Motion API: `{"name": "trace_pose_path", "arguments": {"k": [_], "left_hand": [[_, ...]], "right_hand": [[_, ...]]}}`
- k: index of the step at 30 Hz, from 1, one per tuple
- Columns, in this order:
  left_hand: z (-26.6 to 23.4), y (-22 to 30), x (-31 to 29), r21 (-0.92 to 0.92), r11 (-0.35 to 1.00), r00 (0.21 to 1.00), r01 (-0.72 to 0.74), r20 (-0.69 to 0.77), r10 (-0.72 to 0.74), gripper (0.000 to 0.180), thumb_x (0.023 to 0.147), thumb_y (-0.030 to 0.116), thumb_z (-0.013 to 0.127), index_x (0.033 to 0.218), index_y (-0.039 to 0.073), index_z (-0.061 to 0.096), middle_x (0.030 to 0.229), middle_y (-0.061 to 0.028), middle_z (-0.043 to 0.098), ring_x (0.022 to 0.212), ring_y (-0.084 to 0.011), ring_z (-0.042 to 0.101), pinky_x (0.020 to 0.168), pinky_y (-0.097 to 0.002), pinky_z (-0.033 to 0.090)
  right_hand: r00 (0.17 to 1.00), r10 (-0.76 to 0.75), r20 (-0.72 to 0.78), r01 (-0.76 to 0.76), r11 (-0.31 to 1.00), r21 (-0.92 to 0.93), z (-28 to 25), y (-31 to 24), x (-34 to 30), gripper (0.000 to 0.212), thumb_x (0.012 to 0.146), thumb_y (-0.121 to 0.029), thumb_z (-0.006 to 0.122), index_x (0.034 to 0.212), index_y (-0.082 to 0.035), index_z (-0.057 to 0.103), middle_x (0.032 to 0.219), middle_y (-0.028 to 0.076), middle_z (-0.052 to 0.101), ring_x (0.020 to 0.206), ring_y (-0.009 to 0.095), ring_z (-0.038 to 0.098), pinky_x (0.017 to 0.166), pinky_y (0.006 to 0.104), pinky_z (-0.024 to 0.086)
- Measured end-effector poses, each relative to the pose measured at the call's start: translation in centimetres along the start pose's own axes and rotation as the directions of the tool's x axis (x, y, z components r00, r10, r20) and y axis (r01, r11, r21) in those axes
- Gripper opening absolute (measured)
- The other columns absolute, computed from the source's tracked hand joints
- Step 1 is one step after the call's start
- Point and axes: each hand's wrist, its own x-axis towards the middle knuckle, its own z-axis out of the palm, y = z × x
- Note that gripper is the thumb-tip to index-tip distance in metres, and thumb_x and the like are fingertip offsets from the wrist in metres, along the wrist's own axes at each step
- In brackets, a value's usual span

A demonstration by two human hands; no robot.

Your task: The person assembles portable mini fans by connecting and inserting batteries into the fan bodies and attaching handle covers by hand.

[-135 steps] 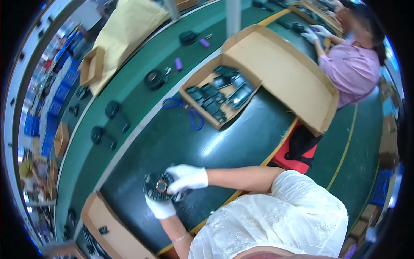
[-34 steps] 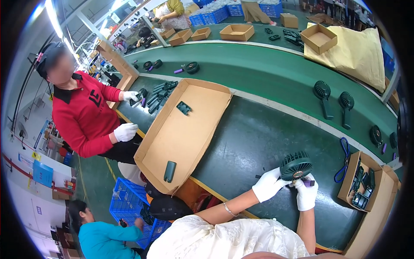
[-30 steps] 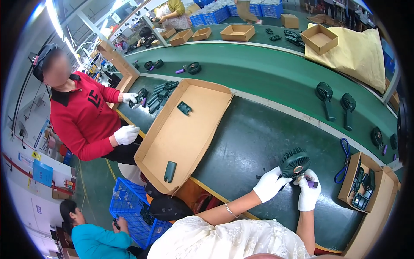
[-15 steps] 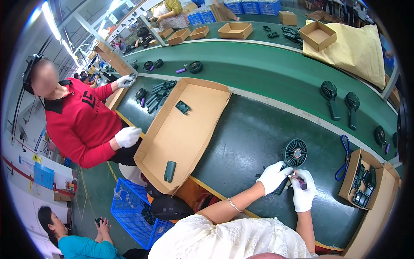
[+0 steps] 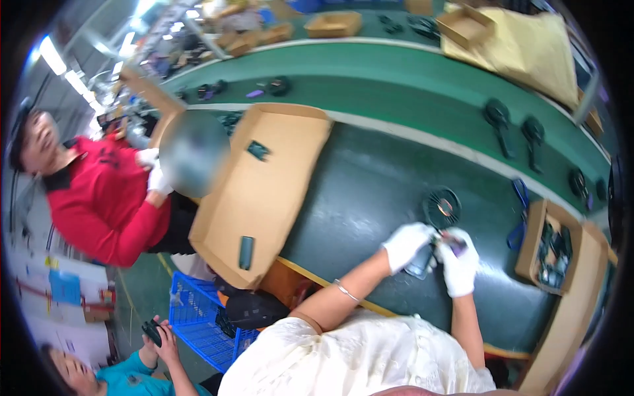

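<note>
Left hand [image 5: 407, 247] seemingly grips the fan [image 5: 442, 208]; right hand [image 5: 459, 265], a purple part [image 5: 456, 247].

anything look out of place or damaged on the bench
The large cardboard tray stands out: its near end seems to overhang the yellow bench edge. No spill or damage is evident, though blur hides detail.

Two gloved hands [image 5: 406, 247] and one purple piece [image 5: 457, 246] at four o'clock; one held fan [image 5: 441, 210] and one small box [image 5: 531, 247] at three; two handled fans [image 5: 498, 117] at two; one large tray [image 5: 261, 204] at nine, two dark parts [image 5: 246, 253] inside; one basket [image 5: 201, 331] at seven; two nearby co-workers [image 5: 105, 211], at nine and eight.
</note>
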Motion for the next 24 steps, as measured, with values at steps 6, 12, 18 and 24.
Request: {"name": "trace_pose_path", "arguments": {"k": [6, 12, 18, 24], "left_hand": [[-0.3, 4.6, -2.4, -0.266, 0.947, 0.979, 0.181, -0.038, -0.198, 0.034, 0.101, 0.028, 0.048, 0.112, -0.002, 0.058, 0.092, -0.0187, 0.067, 0.071, -0.0279, 0.07, 0.062, -0.0397, 0.061], [0.6, 4.0, -0.8, -0.206, 0.961, 0.981, 0.184, -0.014, -0.191, 0.038, 0.1, 0.029, 0.047, 0.111, -0.006, 0.059, 0.095, -0.0199, 0.067, 0.076, -0.0289, 0.071, 0.067, -0.0408, 0.063], [0.1, 4.1, -0.5, -0.157, 0.98, 0.986, 0.121, -0.098, -0.138, 0.03, 0.1, 0.025, 0.049, 0.106, -0.002, 0.061, 0.094, -0.0146, 0.067, 0.073, -0.0238, 0.07, 0.065, -0.0356, 0.059], [-0.6, 2.9, -0.4, 0.554, 0.823, 0.986, -0.126, -0.025, 0.168, 0.029, 0.095, 0.024, 0.047, 0.092, 0.002, 0.067, 0.09, -0.0117, 0.065, 0.09, -0.0225, 0.062, 0.083, -0.0351, 0.048]], "right_hand": [[0.986, -0.149, 0.078, 0.167, 0.916, -0.364, 2.6, -3.7, 0.4, 0.015, 0.086, 0.0, 0.068, 0.101, -0.003, 0.068, 0.092, 0.007, 0.064, 0.077, 0.015, 0.062, 0.066, 0.0276, 0.05], [0.973, -0.222, 0.065, 0.23, 0.892, -0.389, 0.7, -2.0, 0.7, 0.018, 0.08, 0.0, 0.067, 0.096, -0.006, 0.071, 0.089, 0.008, 0.063, 0.078, 0.022, 0.062, 0.069, 0.0325, 0.05], [0.9, -0.415, 0.132, 0.425, 0.768, -0.48, 1.6, -2.7, 1.5, 0.02, 0.073, 0.004, 0.066, 0.091, -0.004, 0.068, 0.088, 0.012, 0.063, 0.081, 0.03, 0.063, 0.071, 0.0376, 0.051], [0.841, -0.509, 0.183, 0.523, 0.677, -0.518, 1.2, -1.4, 1.0, 0.028, 0.064, 0.006, 0.059, 0.087, -0.008, 0.066, 0.088, 0.013, 0.063, 0.084, 0.035, 0.062, 0.075, 0.0441, 0.051]]}}
